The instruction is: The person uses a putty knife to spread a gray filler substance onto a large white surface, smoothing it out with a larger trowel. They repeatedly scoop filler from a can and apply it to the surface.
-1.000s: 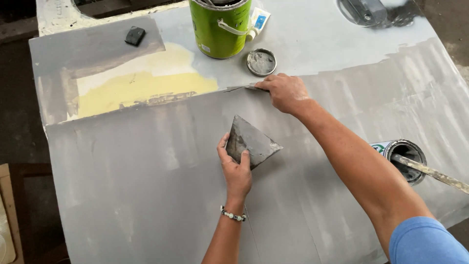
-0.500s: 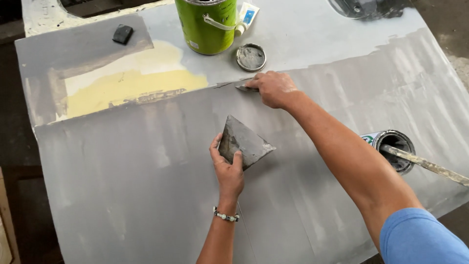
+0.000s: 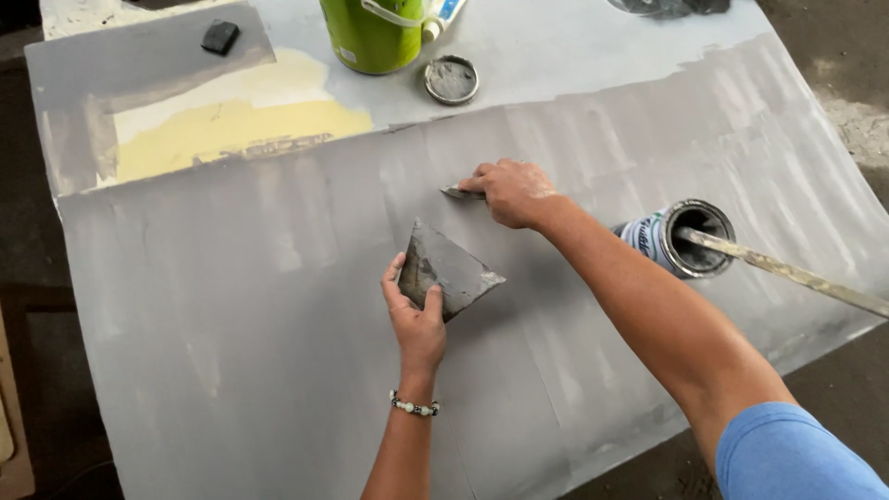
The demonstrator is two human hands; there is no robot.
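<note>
Pressing a small putty blade [image 3: 460, 193] flat against the grey panel [image 3: 231, 306], the right hand [image 3: 515, 193] has its grip closed over the blade's back edge, only the blade's left tip showing past the fingers. Left hand [image 3: 417, 319] sits lower and nearer the camera, grip closed on a grey-smeared triangular spreader board [image 3: 449, 268]: thumb on the face at the lower edge, fingers at its left edge, board tilted up off the panel. Beaded bracelet [image 3: 414, 406] on the left wrist, blue sleeve [image 3: 796, 458] on the right arm. Blade and board are near each other but apart, both around the middle of the panel. Panel is a large curved sheet, grey coat streaked lighter in vertical bands; a yellow patch [image 3: 241, 125] shows at upper left, bordered by darker grey. Along the far edge: green bucket [image 3: 372, 35] with a tube just beside it on the right, round lid [image 3: 451, 80] smeared grey just in front of the bucket, small dark block [image 3: 220, 37] at far left. At the right edge of the panel an open tin [image 3: 690, 239] lies tilted toward the camera, a stir stick [image 3: 787, 270] leaning out of it to the right.
</note>
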